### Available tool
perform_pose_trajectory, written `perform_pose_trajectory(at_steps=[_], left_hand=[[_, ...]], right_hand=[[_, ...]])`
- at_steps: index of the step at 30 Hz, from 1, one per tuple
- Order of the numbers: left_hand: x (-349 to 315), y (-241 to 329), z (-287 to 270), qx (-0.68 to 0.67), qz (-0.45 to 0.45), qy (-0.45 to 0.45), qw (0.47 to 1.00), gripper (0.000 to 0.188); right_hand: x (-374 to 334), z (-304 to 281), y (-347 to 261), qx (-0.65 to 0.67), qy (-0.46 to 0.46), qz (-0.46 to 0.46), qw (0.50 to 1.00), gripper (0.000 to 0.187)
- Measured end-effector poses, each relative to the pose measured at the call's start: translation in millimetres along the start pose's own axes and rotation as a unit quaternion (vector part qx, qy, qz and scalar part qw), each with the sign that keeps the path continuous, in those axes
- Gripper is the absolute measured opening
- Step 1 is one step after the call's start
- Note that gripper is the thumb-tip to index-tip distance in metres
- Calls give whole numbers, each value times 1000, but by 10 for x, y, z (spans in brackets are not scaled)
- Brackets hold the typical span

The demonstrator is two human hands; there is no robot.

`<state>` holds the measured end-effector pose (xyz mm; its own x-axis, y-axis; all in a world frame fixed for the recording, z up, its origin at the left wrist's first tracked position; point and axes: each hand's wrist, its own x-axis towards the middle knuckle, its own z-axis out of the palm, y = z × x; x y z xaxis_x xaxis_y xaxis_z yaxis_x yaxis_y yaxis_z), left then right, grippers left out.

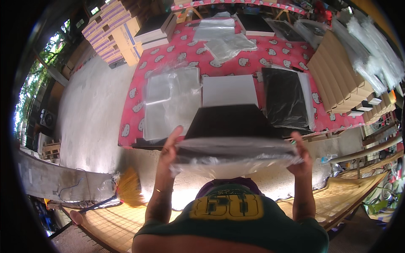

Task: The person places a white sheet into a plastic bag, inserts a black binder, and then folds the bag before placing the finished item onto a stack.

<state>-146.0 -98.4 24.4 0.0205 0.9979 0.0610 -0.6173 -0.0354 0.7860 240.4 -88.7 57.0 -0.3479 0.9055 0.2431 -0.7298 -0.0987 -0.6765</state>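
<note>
A black flat board or stack of sheets [230, 122] is held in front of me, off the near edge of the table, its far end close to a white stack [230, 89]. A clear plastic bag [236, 154] covers its near part, with the loose end crumpled toward my body. My left hand [169, 149] is closed on the left side of the bag, and my right hand [301, 155] on the right side. Some fingers are blurred or hidden behind the plastic. Flat clear bags [173, 101] lie left of the white stack; a plastic-wrapped black pack [287, 97] lies right of it.
The table [126, 107] has a pink patterned cover. More bags [230, 46] and black-topped stacks [156, 29] sit at its far side. Folded cardboard [337, 71] and plastic rolls [373, 46] crowd the right. Cartons [122, 38] rise far left; a broom [128, 187] is near left.
</note>
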Motion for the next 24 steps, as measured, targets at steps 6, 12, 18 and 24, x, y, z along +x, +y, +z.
perform_pose_trajectory(at_steps=[6, 12, 18, 24], left_hand=[[1032, 350, 462, -261, 42, -109, 958, 35], [1328, -376, -57, -240, 10, 30, 970, 38], [1135, -1149, -894, -65, -28, 128, 989, 37], [790, -806, -374, 562, 143, -33, 814, 35]], right_hand=[[998, 42, -131, 41, 9, -69, 997, 51], [1181, -603, 437, 146, 86, 26, 985, 25], [948, -1655, 1108, 25, 180, 156, 971, 30], [1018, -1262, 770, -493, 74, 190, 846, 50]])
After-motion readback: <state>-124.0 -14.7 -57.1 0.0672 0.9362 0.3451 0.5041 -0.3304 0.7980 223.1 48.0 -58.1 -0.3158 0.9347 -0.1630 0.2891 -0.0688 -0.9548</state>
